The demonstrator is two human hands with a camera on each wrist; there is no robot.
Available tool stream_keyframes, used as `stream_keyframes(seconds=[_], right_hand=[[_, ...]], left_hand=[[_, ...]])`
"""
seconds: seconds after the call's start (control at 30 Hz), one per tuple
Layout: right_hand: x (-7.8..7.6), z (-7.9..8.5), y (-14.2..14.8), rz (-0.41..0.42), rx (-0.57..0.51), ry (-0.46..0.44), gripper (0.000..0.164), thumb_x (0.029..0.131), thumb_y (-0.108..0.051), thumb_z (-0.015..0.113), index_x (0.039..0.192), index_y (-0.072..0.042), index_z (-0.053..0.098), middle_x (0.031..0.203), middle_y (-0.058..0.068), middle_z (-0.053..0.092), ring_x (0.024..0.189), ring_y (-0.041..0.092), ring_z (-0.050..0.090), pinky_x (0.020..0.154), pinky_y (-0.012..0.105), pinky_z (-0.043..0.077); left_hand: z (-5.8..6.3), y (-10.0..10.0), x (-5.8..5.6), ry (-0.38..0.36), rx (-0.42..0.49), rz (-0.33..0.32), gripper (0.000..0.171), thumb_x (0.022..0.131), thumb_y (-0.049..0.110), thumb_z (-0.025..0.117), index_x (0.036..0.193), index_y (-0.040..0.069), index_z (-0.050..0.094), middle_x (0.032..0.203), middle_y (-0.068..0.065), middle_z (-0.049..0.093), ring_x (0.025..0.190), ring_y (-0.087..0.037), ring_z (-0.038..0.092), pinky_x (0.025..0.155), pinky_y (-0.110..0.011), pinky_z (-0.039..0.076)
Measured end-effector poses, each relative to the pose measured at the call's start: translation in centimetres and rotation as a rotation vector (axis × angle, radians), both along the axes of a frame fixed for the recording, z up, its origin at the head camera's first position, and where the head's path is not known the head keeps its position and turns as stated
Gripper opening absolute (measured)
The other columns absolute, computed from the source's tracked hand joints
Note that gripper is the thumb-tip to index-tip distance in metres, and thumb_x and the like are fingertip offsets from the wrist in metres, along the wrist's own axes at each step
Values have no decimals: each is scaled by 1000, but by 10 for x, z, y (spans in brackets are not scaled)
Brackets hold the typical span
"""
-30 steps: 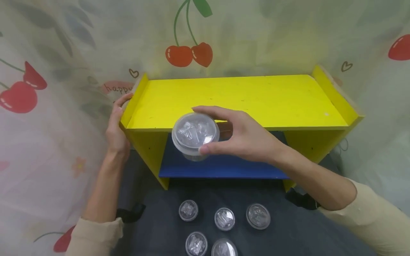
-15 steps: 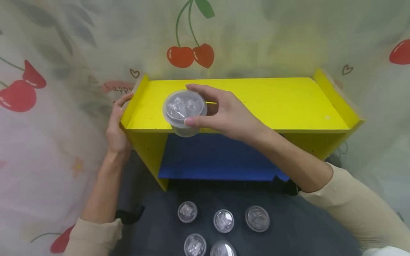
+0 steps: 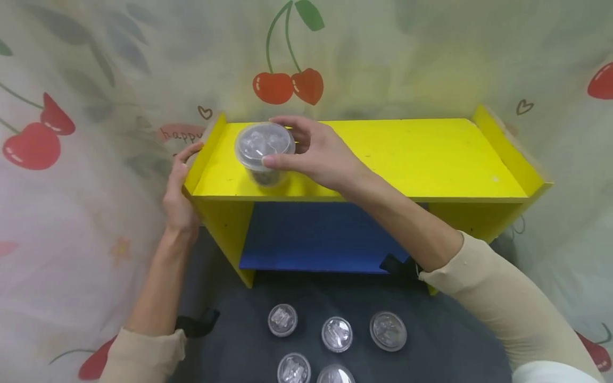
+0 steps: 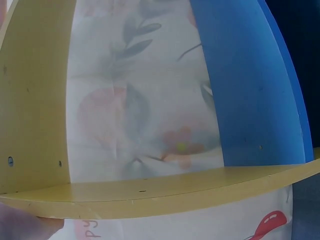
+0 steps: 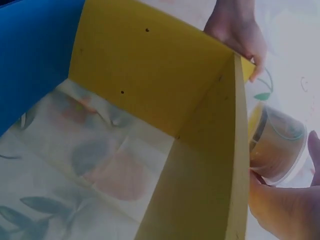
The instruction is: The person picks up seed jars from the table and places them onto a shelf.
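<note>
1. Clear lidded cup (image 3: 265,148) first: it's up at the left part of the yellow top board (image 3: 407,157), upright or close to it. Base is on the board or just above; can't tell which.
2. The right hand (image 3: 318,154) has that cup pinched, thumb on the near side of the rim and fingers round the far side. The left hand (image 3: 179,197) is well apart from it, touching the outside of the shelf unit's left end (steadying it, presumably). Whether those fingers really hook round the panel, can't tell.
3. Progress, as a guess: early days. One cup is up at the board and not let go of, while five more cups (image 3: 337,334) sit on the dark floor covering (image 3: 239,351) in front of the unit. If those are meant to go up too, most of the job is left.
4. Hard to make out: what's inside the cups, just crinkly, shiny stuff under the lids. The bottom edge of the head view cuts off the two nearest floor cups, and the right arm blocks part of the blue lower shelf (image 3: 321,234).
</note>
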State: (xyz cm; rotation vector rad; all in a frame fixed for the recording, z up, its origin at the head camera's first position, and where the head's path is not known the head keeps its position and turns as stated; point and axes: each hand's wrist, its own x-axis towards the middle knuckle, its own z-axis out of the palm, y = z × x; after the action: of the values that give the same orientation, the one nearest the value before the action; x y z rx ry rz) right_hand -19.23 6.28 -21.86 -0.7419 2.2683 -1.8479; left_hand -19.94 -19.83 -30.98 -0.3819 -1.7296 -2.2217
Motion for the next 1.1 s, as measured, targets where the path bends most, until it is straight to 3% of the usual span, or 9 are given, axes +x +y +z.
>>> stream_keyframes(seconds=[0.13,0.37,0.7,0.83,1.0,1.1], right_hand=[[-7,-3,-6,-17,4,9,66,86,-26,79,144,-15,50,126,-3,61,110,15,62,92,29,52],[-14,-6,-18,-42,-28,-22,69,86,-30,78,147,-17,49,131,-5,59,111,16,60,95,29,49],[-16,-15,-33,-80,-80,-45,69,87,-25,78,148,-10,48,129,-1,62,110,16,60,93,27,49],[-15,-18,-34,-91,-77,-57,70,88,-24,76,149,-10,45,133,0,60,113,14,60,94,25,49],[-13,-21,-35,-103,-82,-46,69,90,-23,75,150,-9,44,133,1,60,113,13,60,96,24,48],[-12,-21,-36,-107,-79,-45,70,90,-24,75,150,-7,44,133,2,60,113,13,60,95,23,48]], left_hand=[[1,0,0,2,-6,1,45,105,32,29,142,11,45,79,-4,55,61,-13,52,61,-22,48],[2,-2,1,4,-11,-3,45,104,30,29,141,11,45,87,-6,58,65,-13,54,63,-22,49],[3,-4,5,16,-23,12,44,104,30,31,140,11,47,118,-14,56,78,-14,55,71,-22,49],[2,-2,5,11,-26,19,45,104,31,30,140,12,47,111,-12,57,76,-14,54,69,-22,48],[2,-2,7,6,-43,16,44,103,30,29,141,13,45,89,-7,57,66,-14,52,64,-22,48],[2,-2,8,7,-57,18,44,104,30,28,141,13,44,87,-7,56,65,-14,52,64,-22,49]])
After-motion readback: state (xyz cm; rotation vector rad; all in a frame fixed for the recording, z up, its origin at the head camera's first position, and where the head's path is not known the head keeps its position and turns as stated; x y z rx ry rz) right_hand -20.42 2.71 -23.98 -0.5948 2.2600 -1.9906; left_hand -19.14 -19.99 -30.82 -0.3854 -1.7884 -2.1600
